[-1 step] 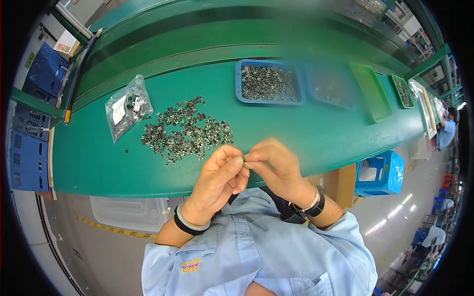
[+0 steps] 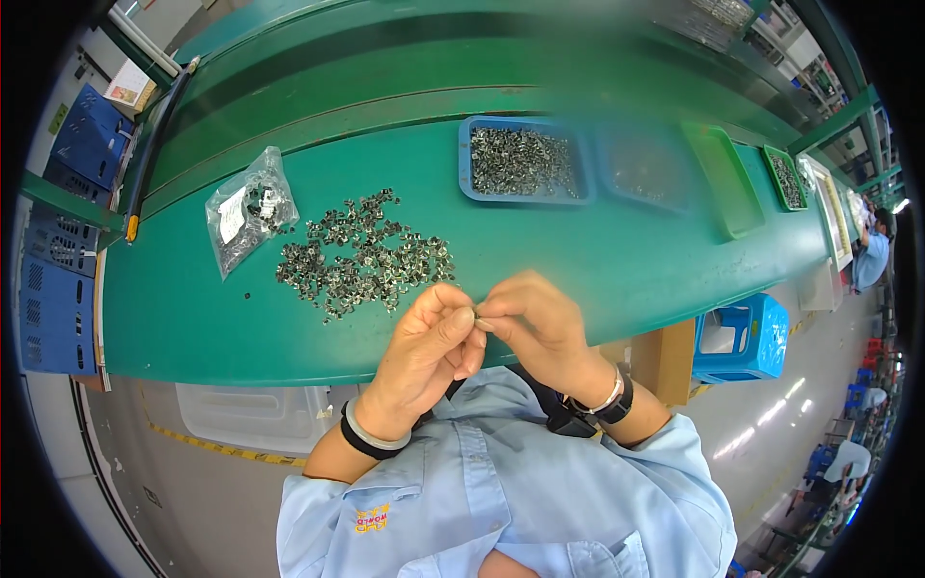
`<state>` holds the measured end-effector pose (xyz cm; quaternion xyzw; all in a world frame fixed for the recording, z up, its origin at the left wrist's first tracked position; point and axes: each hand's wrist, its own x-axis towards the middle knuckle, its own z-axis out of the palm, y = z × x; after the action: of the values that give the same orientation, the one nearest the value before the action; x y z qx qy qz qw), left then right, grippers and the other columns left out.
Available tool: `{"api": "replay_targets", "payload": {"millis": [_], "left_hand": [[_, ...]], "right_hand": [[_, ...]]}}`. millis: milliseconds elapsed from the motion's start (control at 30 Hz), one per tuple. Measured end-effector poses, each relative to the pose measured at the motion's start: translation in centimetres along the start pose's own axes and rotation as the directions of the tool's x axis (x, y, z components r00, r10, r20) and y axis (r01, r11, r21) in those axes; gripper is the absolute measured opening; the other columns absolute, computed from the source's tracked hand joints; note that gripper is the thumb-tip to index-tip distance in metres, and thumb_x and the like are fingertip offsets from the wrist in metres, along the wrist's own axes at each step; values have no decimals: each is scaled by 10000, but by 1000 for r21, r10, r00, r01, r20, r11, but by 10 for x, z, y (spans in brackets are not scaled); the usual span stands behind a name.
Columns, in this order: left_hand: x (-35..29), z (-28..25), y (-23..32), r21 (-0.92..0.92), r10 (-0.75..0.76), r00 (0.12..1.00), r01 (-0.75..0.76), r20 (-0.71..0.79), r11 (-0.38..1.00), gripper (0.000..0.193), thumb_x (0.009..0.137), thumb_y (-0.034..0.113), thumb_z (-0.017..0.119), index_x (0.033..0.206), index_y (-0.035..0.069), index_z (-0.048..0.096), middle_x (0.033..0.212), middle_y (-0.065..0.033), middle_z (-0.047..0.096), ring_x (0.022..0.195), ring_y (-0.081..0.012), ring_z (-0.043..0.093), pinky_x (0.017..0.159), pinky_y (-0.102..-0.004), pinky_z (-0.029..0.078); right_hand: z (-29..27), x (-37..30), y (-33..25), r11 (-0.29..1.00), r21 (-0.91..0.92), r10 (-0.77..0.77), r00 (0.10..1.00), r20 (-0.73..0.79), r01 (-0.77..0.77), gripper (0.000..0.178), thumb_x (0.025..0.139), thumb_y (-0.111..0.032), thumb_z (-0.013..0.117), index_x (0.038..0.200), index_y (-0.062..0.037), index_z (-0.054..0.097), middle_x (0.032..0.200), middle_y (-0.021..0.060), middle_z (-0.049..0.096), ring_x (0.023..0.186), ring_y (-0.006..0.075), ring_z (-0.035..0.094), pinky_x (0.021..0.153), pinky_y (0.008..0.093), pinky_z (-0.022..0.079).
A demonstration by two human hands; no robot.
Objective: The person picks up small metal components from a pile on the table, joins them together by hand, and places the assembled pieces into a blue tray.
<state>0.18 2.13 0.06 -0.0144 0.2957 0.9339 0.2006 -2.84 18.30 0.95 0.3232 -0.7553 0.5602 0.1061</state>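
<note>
Piece (image 2: pixel 478 316), small and probably of metal, mostly hidden, is pinched between the left hand (image 2: pixel 414 361) and the right hand (image 2: pixel 547 332), both closed together on it, above the green table (image 2: pixel 289 342) near its edge, while the heap of metal parts (image 2: pixel 403 260) lies beyond the left hand

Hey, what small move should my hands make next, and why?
Perhaps turn the tiny part slightly to see it better: the left hand and right hand pinch it together, and their fingers hide most of it.
</note>
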Motion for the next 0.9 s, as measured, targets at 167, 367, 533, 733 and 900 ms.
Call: {"api": "replay_targets", "payload": {"millis": [167, 367, 533, 733, 900], "left_hand": [[0, -4, -2, 31, 2, 1000, -3, 28, 1000, 158, 925, 193, 552, 920, 49, 487, 722, -69, 577, 499, -132, 501, 427, -242, 374], [-1, 8, 10, 295, 32, 997, -8, -75, 956, 148, 928, 181, 544, 900, 47, 487, 678, -70, 565, 488, -138, 492, 427, -253, 380], [-4, 13, 13, 114, -2, 1000, 2, -6, 994, 114, 929, 170, 548, 923, 60, 515, 716, -63, 594, 529, -125, 525, 439, -238, 383], [-3, 8, 8, -42, -36, 998, 38, 47, 998, 106, 926, 165, 552, 928, 63, 521, 693, -65, 592, 504, -131, 507, 433, -249, 379], [-2, 3, 11, 19, -48, 997, 47, 57, 999, 139, 911, 187, 576, 927, 61, 519, 677, -58, 579, 480, -137, 490, 423, -253, 366]], "right_hand": [[0, -4, 1, 998, 64, 20, 1000, 3, -20, 170, 765, 5, 669, 911, -39, 594, 844, 81, 599, 755, 207, 601, 608, 294, 498], [-12, 5, -1, 983, -141, -105, 992, 68, 114, 173, 764, 5, 677, 910, -54, 604, 858, 66, 613, 775, 206, 598, 644, 297, 481], [-7, 5, -3, 998, 67, -16, 1000, -20, 17, 152, 785, 1, 665, 917, -51, 611, 853, 67, 618, 768, 191, 603, 664, 289, 494], [1, 0, -2, 973, 228, 51, 997, -55, -37, 136, 785, -6, 670, 902, -51, 617, 849, 61, 627, 770, 181, 601, 666, 287, 491], [1, 1, -1, 974, 221, 46, 999, -27, -39, 130, 781, -10, 676, 891, -55, 622, 837, 57, 631, 772, 179, 602, 658, 286, 492]]}}
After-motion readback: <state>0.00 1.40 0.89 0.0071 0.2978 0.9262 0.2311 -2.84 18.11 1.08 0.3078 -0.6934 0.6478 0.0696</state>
